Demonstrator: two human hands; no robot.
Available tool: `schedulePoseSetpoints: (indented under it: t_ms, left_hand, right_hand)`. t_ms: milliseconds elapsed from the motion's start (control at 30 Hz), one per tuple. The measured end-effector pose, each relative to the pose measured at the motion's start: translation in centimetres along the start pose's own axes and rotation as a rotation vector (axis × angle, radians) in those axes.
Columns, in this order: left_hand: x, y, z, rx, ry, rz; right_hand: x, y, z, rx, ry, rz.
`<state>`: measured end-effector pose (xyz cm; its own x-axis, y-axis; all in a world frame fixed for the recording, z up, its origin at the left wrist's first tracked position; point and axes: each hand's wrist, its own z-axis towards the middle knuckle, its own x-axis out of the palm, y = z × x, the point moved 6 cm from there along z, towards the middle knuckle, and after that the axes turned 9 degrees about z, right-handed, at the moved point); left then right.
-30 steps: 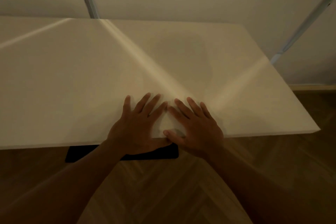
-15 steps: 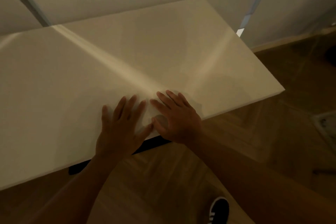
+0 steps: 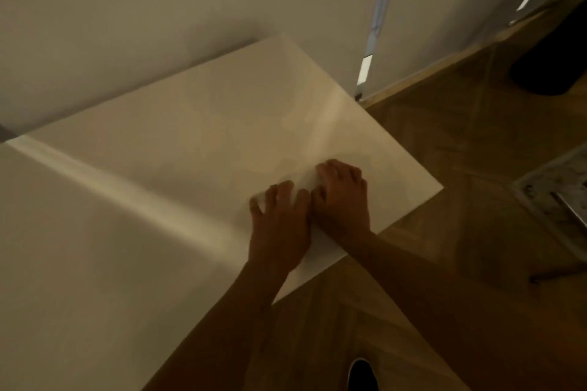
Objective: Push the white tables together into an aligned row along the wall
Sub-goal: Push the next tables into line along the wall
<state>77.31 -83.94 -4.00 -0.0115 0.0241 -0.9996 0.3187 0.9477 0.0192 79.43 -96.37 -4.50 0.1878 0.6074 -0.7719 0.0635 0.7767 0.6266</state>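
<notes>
Across the middle of the frame: a white desk (image 3: 197, 149) runs from the lower left up to the centre right, its far edge against a pale wall (image 3: 143, 9).
Desk position: the long far side lies along the wall, with no gap that I can make out; the right end stops short of a metal strip (image 3: 370, 41) on the wall.
Left hand (image 3: 279, 225): lower centre, palm down on the desk near its front edge, fingers bent at the knuckles, tips pressing the surface; the grip closes round nothing.
Right hand (image 3: 343, 197): touching the left hand, just right of it, also pressing down with bent fingers, holding nothing.
Seam: a bright band crosses the desk at centre left; whether it is a joint between two tops or only reflected light, I cannot tell.
Floor: wooden parquet (image 3: 460, 168) at right; a dark shoe (image 3: 362, 374) at the bottom edge.
Progress: judged from this, the desk already sits by the wall; closing and squaring joints with neighbours may remain.
</notes>
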Motion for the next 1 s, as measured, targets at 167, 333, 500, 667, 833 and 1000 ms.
schedulePoseSetpoints:
  t_ms: [167,333,500,667,833,1000]
  left_hand:
    - [0.8,-4.5,7.7,0.058,-0.039,-0.021]
    - [1.4,-7.2,14.1,0.166,-0.055,-0.023]
    - [2.5,-7.7,18.0,0.466,0.061,0.054]
    - [1.2,-6.8,21.4,0.693,0.031,-0.002]
    - [0.6,-7.2,23.4,0.8,0.01,-0.044]
    - [-0.2,-10.8,28.6,0.908,0.008,-0.081]
  right_hand:
    - [-4.1,-6.1,7.7,0.257,-0.146,-0.132]
    - [-4.6,-8.3,9.8,0.413,-0.168,-0.22]
    - [-4.4,-7.9,10.2,0.399,-0.143,-0.295]
    - [-3.8,-8.4,10.3,0.466,-0.178,-0.354]
    - [-4.0,-8.8,11.3,0.565,-0.176,-0.392]
    - [-4.2,-10.7,14.1,0.708,-0.083,-0.399]
